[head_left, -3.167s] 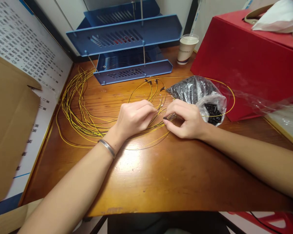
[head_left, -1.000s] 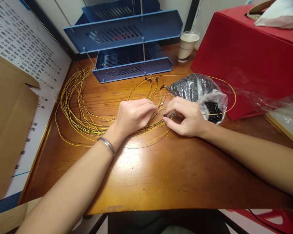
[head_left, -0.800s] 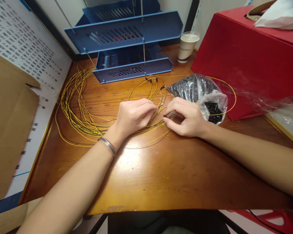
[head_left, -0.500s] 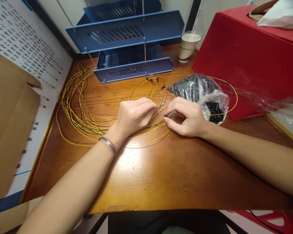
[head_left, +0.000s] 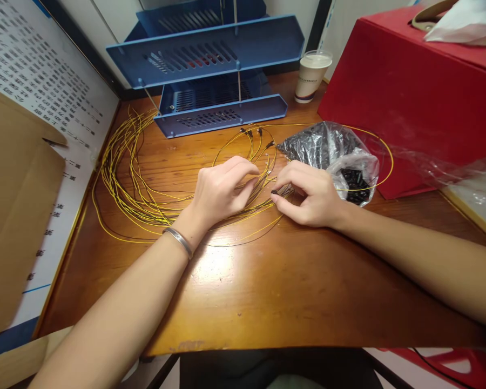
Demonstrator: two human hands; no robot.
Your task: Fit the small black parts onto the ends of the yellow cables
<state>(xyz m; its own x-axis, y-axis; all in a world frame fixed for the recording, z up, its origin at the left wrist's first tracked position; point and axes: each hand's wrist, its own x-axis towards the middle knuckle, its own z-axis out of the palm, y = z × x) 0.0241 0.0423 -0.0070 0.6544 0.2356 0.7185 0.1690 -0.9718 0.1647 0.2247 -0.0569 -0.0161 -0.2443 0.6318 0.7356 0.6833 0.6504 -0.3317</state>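
Note:
A bundle of thin yellow and black wires [head_left: 119,197] is coiled across the wooden table. Over the wires at the middle rests my left hand [head_left: 222,186], its thumb and index finger apart with nothing visible between them. Just to its right, my right hand [head_left: 310,194] pinches a small black cap [head_left: 274,192] between thumb and forefinger. Several wire ends with black tips [head_left: 260,132] lie beyond my hands. Behind my right hand, a clear plastic bag [head_left: 308,143] lies with its mouth spread, showing many small black pieces [head_left: 356,186].
A blue slotted rack [head_left: 222,114] stands at the back, beside a paper cup [head_left: 310,78]. On the right is a large red box [head_left: 409,102]. Brown cardboard [head_left: 20,216] and a printed board [head_left: 36,59] border the left side.
The thumb and index finger of my left hand have parted from a closed pinch. My right hand stays almost in place with the black cap.

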